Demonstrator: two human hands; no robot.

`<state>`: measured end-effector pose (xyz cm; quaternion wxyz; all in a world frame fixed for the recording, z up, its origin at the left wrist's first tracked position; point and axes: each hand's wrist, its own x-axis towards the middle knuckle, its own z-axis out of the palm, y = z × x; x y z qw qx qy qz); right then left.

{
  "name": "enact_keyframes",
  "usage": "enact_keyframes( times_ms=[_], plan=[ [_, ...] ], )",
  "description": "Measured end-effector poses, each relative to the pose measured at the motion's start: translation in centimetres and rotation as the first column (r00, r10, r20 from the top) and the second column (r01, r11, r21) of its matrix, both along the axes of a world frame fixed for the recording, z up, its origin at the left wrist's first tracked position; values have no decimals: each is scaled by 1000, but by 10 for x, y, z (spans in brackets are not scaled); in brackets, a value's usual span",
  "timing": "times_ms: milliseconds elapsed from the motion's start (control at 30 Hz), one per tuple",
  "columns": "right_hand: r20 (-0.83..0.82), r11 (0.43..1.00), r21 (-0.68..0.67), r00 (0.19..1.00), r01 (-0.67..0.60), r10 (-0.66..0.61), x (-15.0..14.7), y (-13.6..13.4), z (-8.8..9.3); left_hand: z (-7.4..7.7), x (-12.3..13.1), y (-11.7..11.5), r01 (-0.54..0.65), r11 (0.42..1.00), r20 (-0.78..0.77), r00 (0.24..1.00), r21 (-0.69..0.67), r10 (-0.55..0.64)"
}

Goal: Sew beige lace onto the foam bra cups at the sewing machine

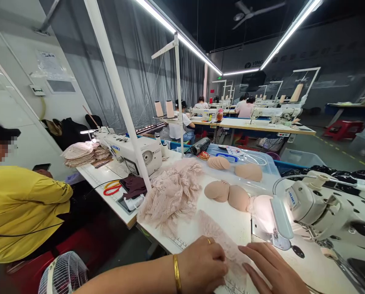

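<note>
A strip of sheer pale pink lace lies on the white sewing table in front of me. My left hand, with a gold bangle at the wrist, has its fingers curled down onto the near part of the strip; the fingertips are partly hidden. On the other side of the lace, my right hand rests with fingers stretched out, its tips at the lace's edge. Beige moulded bra cups sit beyond the strip. More cups lie under the lit needle area of the sewing machine at right.
A heap of pink lace lies to the left. Behind stand a plastic bin lid with stacked cups and a thread stand. At left are another sewing machine, red-handled scissors, a fan and a person in yellow.
</note>
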<state>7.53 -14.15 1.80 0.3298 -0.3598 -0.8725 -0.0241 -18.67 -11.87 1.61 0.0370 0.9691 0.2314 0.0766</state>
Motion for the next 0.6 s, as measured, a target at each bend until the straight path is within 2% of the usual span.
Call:
enact_keyframes(
  times_ms=[67,133,233,333,400,500,600],
  plan=[
    [-33,993,-118,999,-1,-3,-18,0,-8,-12,0,-15,45,999,44,998,14,-45],
    [-64,963,-267,996,36,-55,-24,3,-19,-18,-4,-23,55,998,112,992,25,-58],
    [-25,871,-463,979,167,-201,-11,8,-26,-15,-13,-27,34,999,227,973,22,-39],
    [5,807,-524,948,272,-317,2,2,-15,-7,-18,-29,37,999,283,958,9,-38],
    [-32,810,-547,962,211,-273,-2,-6,-5,-4,-18,-29,56,998,311,949,5,-54],
    [-70,807,-590,994,23,-80,-24,-15,-1,-5,-15,-30,65,997,334,940,30,-72],
    [-51,786,-618,997,18,-64,-40,-14,-10,-5,-16,-31,36,999,328,943,41,-47]
  ],
)
